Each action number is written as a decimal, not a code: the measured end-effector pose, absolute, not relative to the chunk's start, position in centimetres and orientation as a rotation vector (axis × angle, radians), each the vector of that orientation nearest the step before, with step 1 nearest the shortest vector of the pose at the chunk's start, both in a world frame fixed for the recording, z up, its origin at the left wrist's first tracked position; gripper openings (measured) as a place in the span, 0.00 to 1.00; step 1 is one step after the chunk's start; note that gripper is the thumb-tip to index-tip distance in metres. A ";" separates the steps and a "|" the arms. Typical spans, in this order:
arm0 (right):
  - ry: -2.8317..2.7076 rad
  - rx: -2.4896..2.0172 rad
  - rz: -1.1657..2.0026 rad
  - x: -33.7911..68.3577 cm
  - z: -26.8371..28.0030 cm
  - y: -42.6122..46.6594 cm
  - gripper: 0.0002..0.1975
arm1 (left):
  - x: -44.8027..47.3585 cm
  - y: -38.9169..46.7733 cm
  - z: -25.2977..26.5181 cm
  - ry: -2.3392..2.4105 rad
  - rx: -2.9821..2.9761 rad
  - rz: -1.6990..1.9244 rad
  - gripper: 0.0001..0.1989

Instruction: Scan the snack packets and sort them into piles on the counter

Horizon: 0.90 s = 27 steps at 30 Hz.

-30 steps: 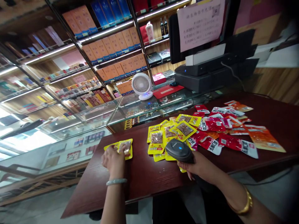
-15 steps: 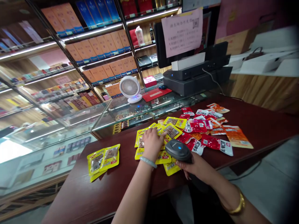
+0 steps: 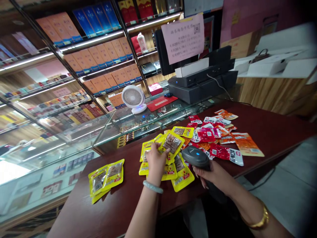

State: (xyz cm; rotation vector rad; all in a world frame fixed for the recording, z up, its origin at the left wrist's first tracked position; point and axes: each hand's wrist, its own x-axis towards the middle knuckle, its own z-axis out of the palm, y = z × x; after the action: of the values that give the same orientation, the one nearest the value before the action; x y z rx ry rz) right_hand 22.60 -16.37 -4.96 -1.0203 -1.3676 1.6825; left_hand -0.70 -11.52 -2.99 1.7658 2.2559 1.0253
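Observation:
My left hand [image 3: 156, 160], a pale bangle on its wrist, pinches a yellow snack packet [image 3: 172, 142] by its near left edge. The packet is tilted up over a pile of similar yellow packets [image 3: 183, 181]. In my right hand [image 3: 215, 177] is a black barcode scanner [image 3: 196, 156], its head just right of the yellow pile and a blue light lit on top. A few more yellow packets [image 3: 114, 173] overlap at the left of the dark red table. Red-and-white packets [image 3: 224, 153] and orange packets [image 3: 247, 144] lie heaped beyond the scanner.
A glass display counter [image 3: 104, 132] runs along the table's far side, with a white fan [image 3: 133, 98] and a red mat [image 3: 162, 103] on it. Behind stand a black cash register [image 3: 201, 82] and a monitor bearing a pink paper sign [image 3: 183, 39]. Shelves of boxed goods line the wall.
My left hand has closed on a yellow packet and raised it, tilting it up. The scanner in my right hand has shifted slightly right, away from the yellow pile. The view has turned a little.

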 end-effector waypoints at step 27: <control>-1.551 -1.001 1.752 18.9 -4.5 -17.5 0.20 | -22.1 -21.8 -2.6 3.011 0.918 0.746 0.25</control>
State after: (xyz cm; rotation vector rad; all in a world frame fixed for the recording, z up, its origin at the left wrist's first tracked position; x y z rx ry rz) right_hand 18.88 -17.52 -4.55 -1.0012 -1.5505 1.7522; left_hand -22.11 -21.77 -2.62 0.9182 3.0110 0.7462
